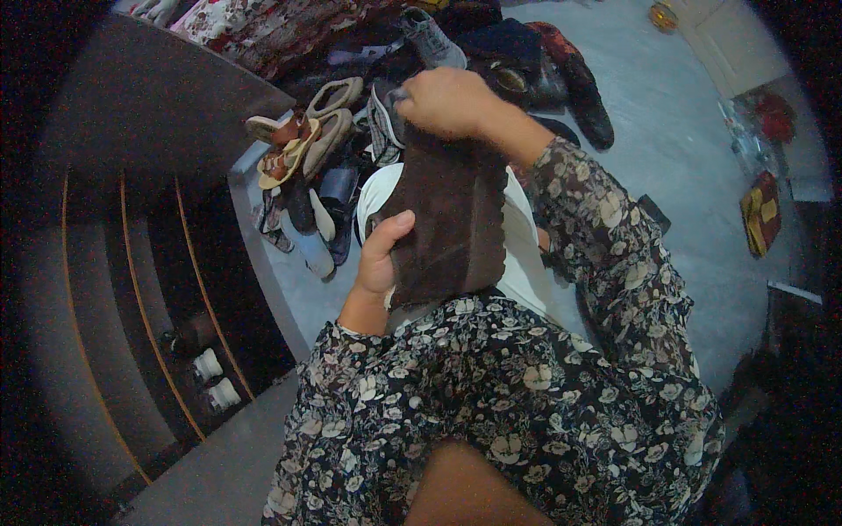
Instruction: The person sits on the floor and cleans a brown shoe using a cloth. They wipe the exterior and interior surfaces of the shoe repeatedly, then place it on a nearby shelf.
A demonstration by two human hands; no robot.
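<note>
A dark brown ankle boot (447, 210) lies across my lap, its ridged sole towards the right. My left hand (383, 246) grips its lower left side, the thumb on the dark surface. At the boot's far end is my right hand (447, 102), its fingers closed on a small greyish thing, perhaps a cloth, partly hidden and blurred. Just beyond stand a checked shoe (383, 128) and a grey lace-up shoe (431, 39).
Sandals (289, 154), slippers (316, 243) and dark footwear (572, 79) are heaped on the floor (664, 98) ahead. A dark shelf unit (151, 283) with white shoes (223, 393) is at left. A brown and yellow item (761, 214) lies far right.
</note>
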